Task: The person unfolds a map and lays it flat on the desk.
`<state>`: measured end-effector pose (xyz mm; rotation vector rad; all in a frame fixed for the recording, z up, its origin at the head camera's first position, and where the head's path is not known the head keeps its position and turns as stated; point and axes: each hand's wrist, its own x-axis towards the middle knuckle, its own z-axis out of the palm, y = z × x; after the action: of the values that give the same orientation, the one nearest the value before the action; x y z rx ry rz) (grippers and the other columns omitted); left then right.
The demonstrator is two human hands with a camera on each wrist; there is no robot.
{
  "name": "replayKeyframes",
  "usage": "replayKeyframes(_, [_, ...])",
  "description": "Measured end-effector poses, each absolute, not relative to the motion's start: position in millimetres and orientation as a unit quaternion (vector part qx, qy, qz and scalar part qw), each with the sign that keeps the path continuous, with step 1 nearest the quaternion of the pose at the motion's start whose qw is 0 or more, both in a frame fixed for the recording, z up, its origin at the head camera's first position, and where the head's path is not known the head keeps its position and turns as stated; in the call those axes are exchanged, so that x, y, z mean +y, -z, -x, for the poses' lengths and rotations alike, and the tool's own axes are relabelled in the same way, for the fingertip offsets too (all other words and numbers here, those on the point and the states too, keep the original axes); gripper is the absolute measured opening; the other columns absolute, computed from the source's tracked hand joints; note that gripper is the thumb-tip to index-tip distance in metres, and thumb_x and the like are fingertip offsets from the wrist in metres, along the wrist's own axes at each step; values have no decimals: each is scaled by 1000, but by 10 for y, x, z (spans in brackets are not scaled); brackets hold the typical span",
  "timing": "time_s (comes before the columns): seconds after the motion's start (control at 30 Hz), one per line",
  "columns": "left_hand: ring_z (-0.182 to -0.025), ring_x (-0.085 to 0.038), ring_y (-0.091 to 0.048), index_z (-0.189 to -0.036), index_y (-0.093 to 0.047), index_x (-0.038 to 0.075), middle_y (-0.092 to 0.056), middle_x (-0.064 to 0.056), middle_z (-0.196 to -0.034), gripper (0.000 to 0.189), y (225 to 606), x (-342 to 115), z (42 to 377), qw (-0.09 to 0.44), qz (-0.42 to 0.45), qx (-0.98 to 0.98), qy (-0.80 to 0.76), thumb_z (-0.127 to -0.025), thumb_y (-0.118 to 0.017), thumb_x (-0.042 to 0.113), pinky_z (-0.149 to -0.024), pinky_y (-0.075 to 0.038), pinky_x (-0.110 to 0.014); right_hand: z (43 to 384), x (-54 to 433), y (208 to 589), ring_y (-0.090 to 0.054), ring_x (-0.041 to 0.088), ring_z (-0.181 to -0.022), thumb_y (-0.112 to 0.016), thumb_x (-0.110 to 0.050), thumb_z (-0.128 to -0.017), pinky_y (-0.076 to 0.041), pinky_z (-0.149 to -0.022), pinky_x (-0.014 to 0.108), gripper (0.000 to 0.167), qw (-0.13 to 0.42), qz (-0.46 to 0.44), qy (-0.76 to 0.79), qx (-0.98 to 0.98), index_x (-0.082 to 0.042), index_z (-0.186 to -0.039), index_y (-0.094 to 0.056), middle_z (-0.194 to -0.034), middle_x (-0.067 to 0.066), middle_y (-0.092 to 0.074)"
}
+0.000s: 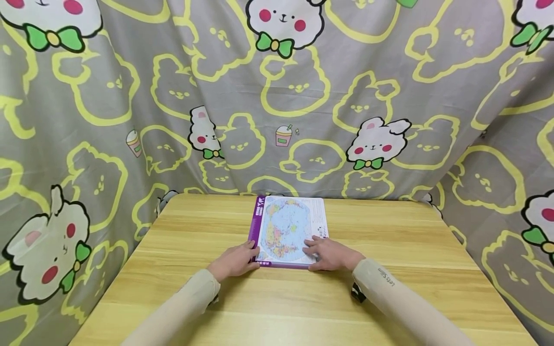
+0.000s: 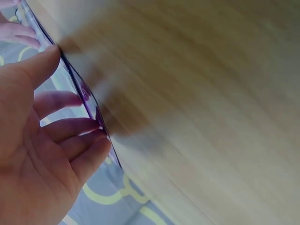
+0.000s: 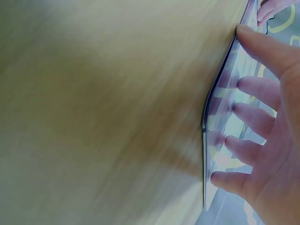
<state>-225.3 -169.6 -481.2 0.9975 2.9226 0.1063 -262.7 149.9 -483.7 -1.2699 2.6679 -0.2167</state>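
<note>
A flat world map board (image 1: 289, 230), with a purple band along its left and near edges, lies on the wooden table. My left hand (image 1: 235, 259) rests at its near left corner, fingertips on the left edge and thumb at the near edge. In the left wrist view, the fingers (image 2: 70, 129) of this hand touch the board's thin side. My right hand (image 1: 331, 253) lies over the near right corner with its fingers spread. From the right wrist view, those fingertips (image 3: 229, 143) touch the board's top near its edge, and the thumb sits at the rim.
The wooden table (image 1: 389, 298) reaches back to a grey curtain (image 1: 303, 86) printed with yellow outlines and white cartoon animals. The curtain hangs behind and along both sides. A dark strap (image 1: 358, 293) shows under the right wrist.
</note>
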Motion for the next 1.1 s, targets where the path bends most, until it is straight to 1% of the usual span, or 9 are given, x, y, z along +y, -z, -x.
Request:
replayKeyframes(0.2, [-128, -39, -40, -132, -51, -1, -41, -29, -139, 49, 4816, -1771, 2254, 43, -330, 942, -46, -94, -60, 29, -103, -37, -46, 2589, 1459, 4791, -29, 40, -135, -62, -41, -90, -27, -108, 50, 57, 91, 429, 63, 897, -8, -136, -53, -146, 13, -40])
replayKeyframes(0.37, [-133, -39, -33, -138, -44, -4, -33, -28, -144, 56, 4808, -1841, 2245, 60, -305, 949, -58, -95, -58, 30, -106, -32, -48, 2571, 1364, 4740, -30, 39, -135, -60, -40, -92, -30, -107, 49, 55, 84, 441, 64, 891, -9, -137, -52, -146, 12, -41])
replayKeyframes(0.5, [-134, -40, -32, -138, -43, -5, -33, -26, -145, 56, 4804, -1873, 2245, 65, -295, 951, -60, -95, -57, 30, -107, -31, -48, 2559, 1243, 4716, -31, 38, -135, -59, -40, -92, -31, -107, 48, 56, 85, 442, 69, 890, -10, -138, -50, -146, 13, -40])
replayKeyframes(0.67, [-134, -41, -31, -139, -42, -5, -32, -26, -146, 56, 4824, -1880, 2247, 76, -295, 951, -58, -97, -54, 30, -107, -30, -48, 2538, 1051, 4714, -33, 35, -135, -61, -40, -91, -31, -107, 46, 57, 81, 442, 82, 890, -10, -138, -51, -146, 13, -40])
replayKeyframes(0.93, [-134, -40, -30, -140, -42, -3, -33, -25, -146, 54, 4832, -1872, 2236, 84, -285, 953, -54, -98, -53, 29, -107, -30, -47, 2528, 723, 4674, -41, 33, -130, -64, -41, -89, -33, -106, 41, 58, 34, 481, 62, 874, -7, -135, -53, -141, 16, -46])
replayKeyframes(1.1, [-135, -39, -30, -141, -41, -2, -32, -23, -147, 54, 4830, -1868, 2247, 89, -280, 954, -50, -98, -51, 30, -107, -31, -47, 2542, 559, 4689, -40, 31, -131, -64, -44, -88, -32, -107, 39, 62, 37, 486, 59, 871, -6, -136, -51, -142, 15, -45])
